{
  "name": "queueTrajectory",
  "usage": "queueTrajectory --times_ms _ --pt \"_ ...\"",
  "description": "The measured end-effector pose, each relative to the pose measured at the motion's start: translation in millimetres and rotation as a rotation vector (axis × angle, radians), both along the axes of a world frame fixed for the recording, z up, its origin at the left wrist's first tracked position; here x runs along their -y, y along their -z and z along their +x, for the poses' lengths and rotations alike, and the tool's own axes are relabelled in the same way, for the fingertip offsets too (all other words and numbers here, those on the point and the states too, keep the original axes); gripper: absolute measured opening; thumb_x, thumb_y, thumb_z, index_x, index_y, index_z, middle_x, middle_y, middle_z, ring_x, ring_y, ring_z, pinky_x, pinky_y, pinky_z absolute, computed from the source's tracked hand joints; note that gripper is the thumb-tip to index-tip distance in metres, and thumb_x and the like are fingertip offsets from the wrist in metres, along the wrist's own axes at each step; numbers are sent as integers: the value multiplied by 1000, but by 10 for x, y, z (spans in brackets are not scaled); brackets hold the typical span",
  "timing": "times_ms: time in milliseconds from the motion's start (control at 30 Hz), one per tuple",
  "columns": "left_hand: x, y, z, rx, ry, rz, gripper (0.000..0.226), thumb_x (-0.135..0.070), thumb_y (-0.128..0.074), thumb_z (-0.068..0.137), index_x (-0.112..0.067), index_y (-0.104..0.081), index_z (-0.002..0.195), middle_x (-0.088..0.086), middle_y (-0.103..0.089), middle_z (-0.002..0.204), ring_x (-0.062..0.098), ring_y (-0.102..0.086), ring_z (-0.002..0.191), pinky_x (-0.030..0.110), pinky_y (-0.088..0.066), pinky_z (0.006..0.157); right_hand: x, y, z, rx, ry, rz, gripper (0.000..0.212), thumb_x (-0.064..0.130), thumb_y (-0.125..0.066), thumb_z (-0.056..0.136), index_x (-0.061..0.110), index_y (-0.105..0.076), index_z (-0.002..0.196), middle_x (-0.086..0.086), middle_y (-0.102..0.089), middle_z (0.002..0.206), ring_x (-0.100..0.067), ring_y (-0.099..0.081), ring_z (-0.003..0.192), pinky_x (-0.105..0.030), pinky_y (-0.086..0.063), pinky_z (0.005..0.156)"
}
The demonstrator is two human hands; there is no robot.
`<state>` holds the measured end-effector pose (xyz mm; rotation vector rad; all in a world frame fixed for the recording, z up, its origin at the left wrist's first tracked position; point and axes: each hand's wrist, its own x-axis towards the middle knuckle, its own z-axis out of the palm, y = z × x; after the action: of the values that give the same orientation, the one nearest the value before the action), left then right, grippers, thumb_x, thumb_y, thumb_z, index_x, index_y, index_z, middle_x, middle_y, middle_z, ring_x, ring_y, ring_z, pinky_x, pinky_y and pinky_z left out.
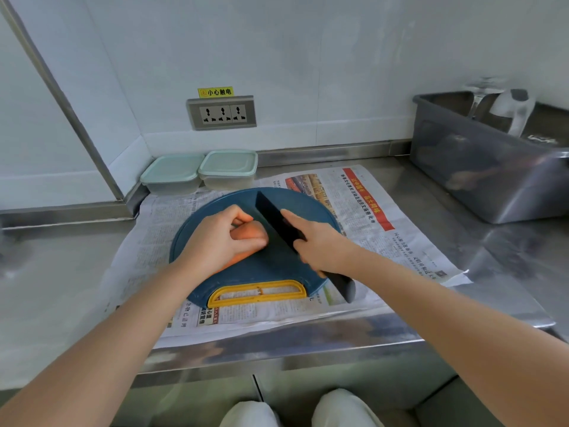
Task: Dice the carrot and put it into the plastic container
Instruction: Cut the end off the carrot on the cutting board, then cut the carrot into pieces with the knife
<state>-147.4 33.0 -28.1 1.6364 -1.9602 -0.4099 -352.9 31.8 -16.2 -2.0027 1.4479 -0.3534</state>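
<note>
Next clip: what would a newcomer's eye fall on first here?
The orange carrot on the round blue cutting board at centre draws the eye. The left hand holds it down, while the right hand grips a dark knife with its blade close beside the carrot's end. Behind the board, two lidded plastic containers sit side by side against the wall, and newspaper lies under the board.

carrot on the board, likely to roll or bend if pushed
Probably rolls: the carrot looks round, and the left hand grips it on the smooth board. Likely stiff rather than bendy, given its thick body.
</note>
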Motion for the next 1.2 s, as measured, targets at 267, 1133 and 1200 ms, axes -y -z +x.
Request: queueTrajectory --times_ms 267,1133,1200 --pt "-30 3 -46 25 -14 8 47 -44 -79 71 -25 -58 109 -8 -63 107 12 -60 99 32 -48 84 95 -62 -686 84 251 26 61 6 -37 98 35 -23 149 -8 -55 76 -17 -47 51 -27 -45 45" --pt "-117 34 -412 357 79 -92 55 -55 -58 85 -39 -32 131 -7 -52 123 14 -57 100 24 -49 73 -255 -165 -406 -105 119 -34 20 25 -38 102 9 -46 112 -8 -54 93 -17 -57 66 -21 -47 47" --pt "-110 47 -407 339 122 -103 54 -52 -57 87 -42 -30 133 -8 -46 128 15 -57 104 26 -52 77 -286 -118 -375 -61 67 -79 44 20 -36 102 17 -27 145 -4 -55 86 -10 -50 58 -18 -42 43"
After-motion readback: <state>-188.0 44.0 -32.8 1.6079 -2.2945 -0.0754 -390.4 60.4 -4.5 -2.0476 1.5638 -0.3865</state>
